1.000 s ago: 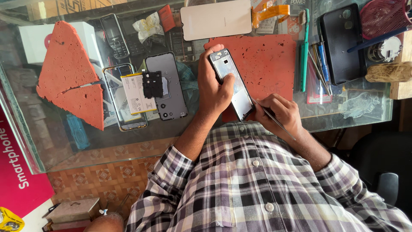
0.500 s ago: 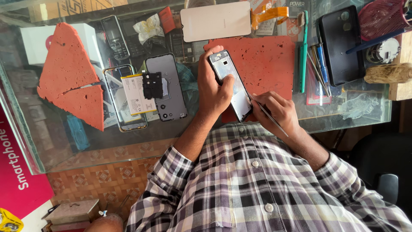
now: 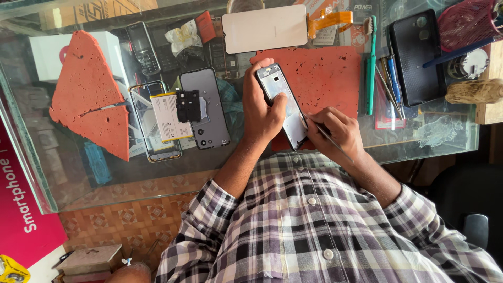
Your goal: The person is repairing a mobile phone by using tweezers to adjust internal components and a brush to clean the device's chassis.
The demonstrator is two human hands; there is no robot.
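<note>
Two hands on one phone [image 3: 283, 105]: our left hand [image 3: 262, 112] has its grip wrapped around the left edge, thumb lying across the open back, fingers curled behind it. Phone is held up off the counter [image 3: 429, 139], tilted, over the near edge of the red mat [image 3: 325, 78]. Back cover is off, pale inner frame showing, camera end pointing away from us. Our right hand [image 3: 335, 131] is closed in a pen-style pinch on a thin metal tool [image 3: 327, 136], tip touching the phone's right edge near the lower half; the handle runs back over the hand toward our checked shirt [image 3: 325, 225]. Left of the hands, flat on the glass counter: a dark grey back cover [image 3: 207, 107] with a small black part [image 3: 188, 105] on it, and just beside that a phone frame [image 3: 154, 123] with a white battery [image 3: 167, 115] in it. Further left, two torn red mat pieces [image 3: 89, 97]. Past the mat, a white display panel [image 3: 264, 29] with an orange flex [image 3: 330, 20]. Right of the mat: a green toothbrush [image 3: 371, 68], some pens or drivers [image 3: 390, 81], then a black phone case [image 3: 419, 57]. Older keypad phones [image 3: 141, 47] are visible under the glass, details too dim to tell.
</note>
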